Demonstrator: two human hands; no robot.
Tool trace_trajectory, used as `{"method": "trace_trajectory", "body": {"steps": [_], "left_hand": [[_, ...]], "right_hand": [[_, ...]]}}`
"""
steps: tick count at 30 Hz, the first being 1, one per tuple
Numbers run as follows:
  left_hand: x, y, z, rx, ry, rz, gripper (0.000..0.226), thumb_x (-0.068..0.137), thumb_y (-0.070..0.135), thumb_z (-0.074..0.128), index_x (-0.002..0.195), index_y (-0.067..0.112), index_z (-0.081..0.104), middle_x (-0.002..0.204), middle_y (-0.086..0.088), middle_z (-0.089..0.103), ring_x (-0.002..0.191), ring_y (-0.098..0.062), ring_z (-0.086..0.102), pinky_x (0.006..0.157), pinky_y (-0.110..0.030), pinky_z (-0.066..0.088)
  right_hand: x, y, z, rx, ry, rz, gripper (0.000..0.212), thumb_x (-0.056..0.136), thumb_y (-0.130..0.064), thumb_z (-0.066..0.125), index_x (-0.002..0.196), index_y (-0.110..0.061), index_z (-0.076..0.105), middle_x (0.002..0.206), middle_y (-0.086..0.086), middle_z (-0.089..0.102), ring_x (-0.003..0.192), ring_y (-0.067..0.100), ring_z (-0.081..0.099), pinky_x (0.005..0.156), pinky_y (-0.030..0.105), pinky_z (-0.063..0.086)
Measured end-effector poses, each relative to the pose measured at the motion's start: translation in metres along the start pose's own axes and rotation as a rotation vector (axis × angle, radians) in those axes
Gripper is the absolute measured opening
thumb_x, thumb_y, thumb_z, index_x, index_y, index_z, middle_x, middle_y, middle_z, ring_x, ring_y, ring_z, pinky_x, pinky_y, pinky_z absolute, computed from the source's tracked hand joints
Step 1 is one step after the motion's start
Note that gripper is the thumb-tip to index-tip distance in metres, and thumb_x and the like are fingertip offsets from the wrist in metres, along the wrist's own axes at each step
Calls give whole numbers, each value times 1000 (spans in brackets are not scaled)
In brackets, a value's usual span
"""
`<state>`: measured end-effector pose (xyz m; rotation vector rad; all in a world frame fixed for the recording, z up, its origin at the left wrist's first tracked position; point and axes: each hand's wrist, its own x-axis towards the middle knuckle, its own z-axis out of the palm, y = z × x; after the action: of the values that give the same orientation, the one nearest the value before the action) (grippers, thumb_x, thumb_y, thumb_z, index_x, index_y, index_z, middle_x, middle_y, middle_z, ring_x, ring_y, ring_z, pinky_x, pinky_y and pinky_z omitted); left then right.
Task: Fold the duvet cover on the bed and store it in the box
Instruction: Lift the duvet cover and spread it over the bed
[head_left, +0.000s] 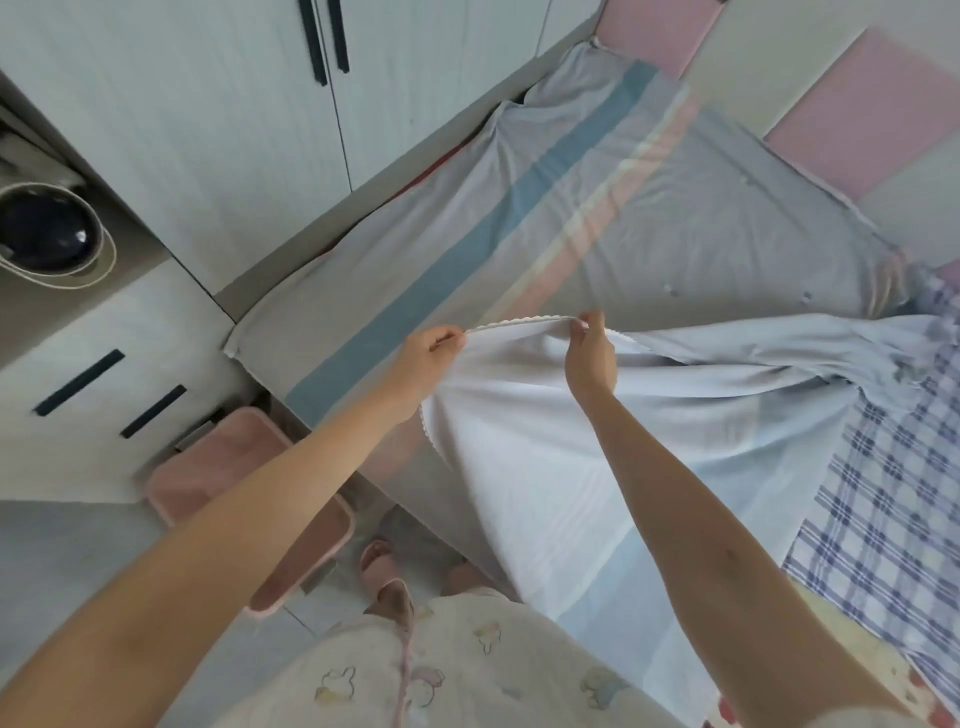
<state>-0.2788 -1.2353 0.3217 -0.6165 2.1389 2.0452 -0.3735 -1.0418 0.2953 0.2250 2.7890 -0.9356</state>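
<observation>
Pyjama top: pale, printed with little cartoon animals, right under the lens at 6 o'clock.
Slipper: pink, on the tiled floor just above that, close by the bed's near edge.
Left hand: out over the bed near centre, and look, the fingers are curled and pinching the scalloped hem of the duvet cover.
Right hand: just to 3 o'clock of the left one, fingers pinching the same hem. A short taut stretch of edge runs between the two hands.
Duvet cover: white, lifted at the hem and draping down toward 6 o'clock over the bed's near edge. Pale blue folds bunch away toward 3 o'clock.
Bed: grey sheet spread from centre out to 1 o'clock, with a blue stripe and a faint pink one crossing it diagonally.
Checked cloth: blue and white, on the bed at 4 o'clock, touching the duvet cover.
Box: pink, on the floor at 8 o'clock beside the bed, partly hidden under the left forearm, apart from the duvet cover.
Wardrobe: pale doors with dark handles, up at 11 o'clock.
Wall panels: pink and padded, at 2 o'clock.
</observation>
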Motion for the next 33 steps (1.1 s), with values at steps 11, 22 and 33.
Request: {"method": "trace_trajectory", "body": {"steps": [11,22,33], "left_hand": [[10,-41,-120,-66,27,-81,25,94,14,56,70,18,55,54,18,45,50,3,38,54,-13,27],[85,-183,-215,-100,278,-184,48,58,50,69,69,7,50,64,-4,38,60,-13,36,55,-27,24],[232,-356,-321,71,792,-55,52,78,23,72,52,13,29,55,-3,20,55,-14,21,55,-28,14]], "right_hand": [[23,-113,88,174,-56,-149,15,102,-22,35,93,-11,38,76,-1,44,76,22,42,54,27,29],[94,-207,278,123,-128,-626,11,98,-13,42,88,-12,43,93,-3,41,90,15,36,73,14,27],[184,-223,525,183,-245,-683,9,96,-9,42,88,-12,45,87,0,47,84,19,42,72,25,33]]}}
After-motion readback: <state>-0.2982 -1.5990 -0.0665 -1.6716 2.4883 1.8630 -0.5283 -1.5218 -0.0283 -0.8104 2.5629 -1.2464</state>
